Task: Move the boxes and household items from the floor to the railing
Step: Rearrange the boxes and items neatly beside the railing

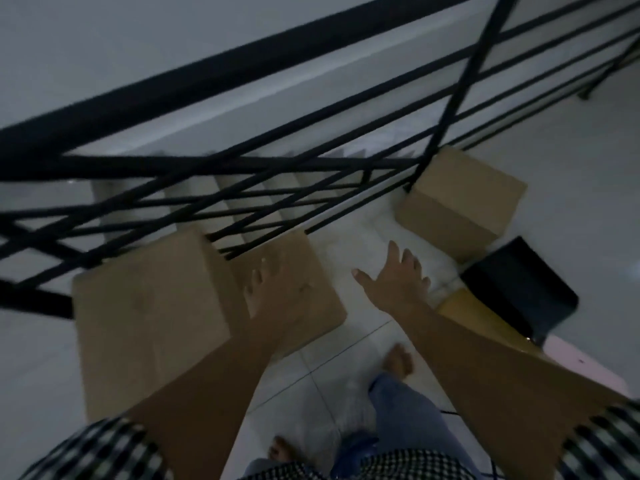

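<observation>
The middle cardboard box (318, 306) stands on the tiled floor (349, 327) against the foot of the black railing (207, 74). The blurred left hand (266, 292) lies over its top with fingers stretched out; whether it touches cannot be told. A larger box (149, 306) stands just beside it along the railing, and a third box (460, 202) sits by a railing post. The right hand (394, 278), fingers spread and holding nothing, hangs over bare tiles between the middle and third boxes. A black item (519, 289) lies farther from the railing.

Railing (242, 84) runs left to right across far side. On floor (571, 168) against it: large box (149, 306) at left, second box (311, 268) just beside it on the right, third box (460, 199) far right, well apart. Container (519, 285) lies just near of third box.
</observation>
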Motion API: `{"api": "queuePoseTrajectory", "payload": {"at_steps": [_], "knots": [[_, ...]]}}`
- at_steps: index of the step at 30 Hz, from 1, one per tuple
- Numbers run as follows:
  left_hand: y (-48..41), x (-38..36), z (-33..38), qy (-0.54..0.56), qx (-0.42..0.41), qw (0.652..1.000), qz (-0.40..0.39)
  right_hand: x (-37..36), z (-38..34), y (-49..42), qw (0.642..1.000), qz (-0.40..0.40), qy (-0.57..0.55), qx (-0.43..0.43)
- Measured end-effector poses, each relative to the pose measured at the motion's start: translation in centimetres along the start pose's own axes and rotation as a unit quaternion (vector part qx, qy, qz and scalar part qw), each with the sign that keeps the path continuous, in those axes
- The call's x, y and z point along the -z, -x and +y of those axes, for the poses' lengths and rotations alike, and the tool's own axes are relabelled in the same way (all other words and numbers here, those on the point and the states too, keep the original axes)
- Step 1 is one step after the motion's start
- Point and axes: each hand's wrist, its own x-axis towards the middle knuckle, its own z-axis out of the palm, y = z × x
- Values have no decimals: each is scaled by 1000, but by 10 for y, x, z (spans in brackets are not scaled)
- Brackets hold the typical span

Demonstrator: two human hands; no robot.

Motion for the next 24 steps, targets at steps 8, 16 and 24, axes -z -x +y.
{"api": "queuePoseTrajectory", "payload": {"at_steps": [8, 16, 24], "knots": [[-37, 3, 207, -96, -140, 985, -33, 102, 129, -80, 993, 41, -26, -104], [-51, -18, 338, -146, -188, 967, -89, 173, 204, -140, 983, 76, -53, -156], [-82, -39, 417, -158, -215, 955, -133, 187, 254, -175, 971, 60, -91, -212]]}}
